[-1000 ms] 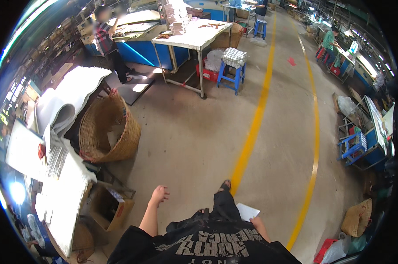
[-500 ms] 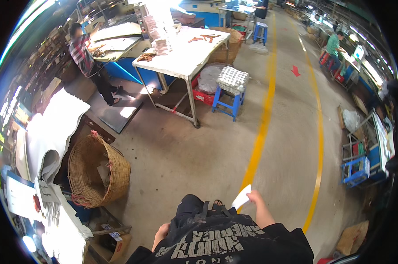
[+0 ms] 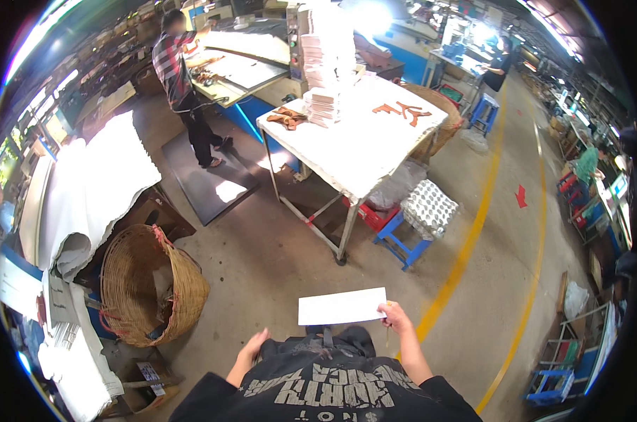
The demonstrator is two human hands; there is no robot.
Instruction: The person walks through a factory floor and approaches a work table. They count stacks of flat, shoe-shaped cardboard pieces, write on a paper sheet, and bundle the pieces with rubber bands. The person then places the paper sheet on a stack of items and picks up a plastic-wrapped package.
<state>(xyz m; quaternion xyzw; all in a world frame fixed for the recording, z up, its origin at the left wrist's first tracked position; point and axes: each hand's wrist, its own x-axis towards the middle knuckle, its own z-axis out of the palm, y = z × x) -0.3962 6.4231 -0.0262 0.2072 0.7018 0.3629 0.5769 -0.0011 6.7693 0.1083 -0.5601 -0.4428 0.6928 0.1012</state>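
Observation:
A blank white rectangular sheet (image 3: 341, 307) is held out level in front of my body. My right hand (image 3: 396, 316) pinches it at its right end, and something small and yellowish shows by the fingertips, too small to name. To the left, beside my dark shirt, my left hand (image 3: 254, 344) hangs low with its fingers partly stretched and nothing seen in them. The white-topped work table (image 3: 375, 151) lies ahead, bearing tall stacks of pale sheets (image 3: 323, 91) and brown cut pieces (image 3: 410, 112).
A wicker basket (image 3: 185, 292) stands at the left, near white sheet material (image 3: 114, 169). A blue stool (image 3: 406, 246) with a patterned cover sits by the table's right side. Another person (image 3: 181, 77) works at a bench on the far left. Yellow floor lines (image 3: 473, 246) run along the right.
My right hand has brought the white sheet leftward in front of me and turned it broad side up. The table and stool appear closer, and my left hand is more in sight.

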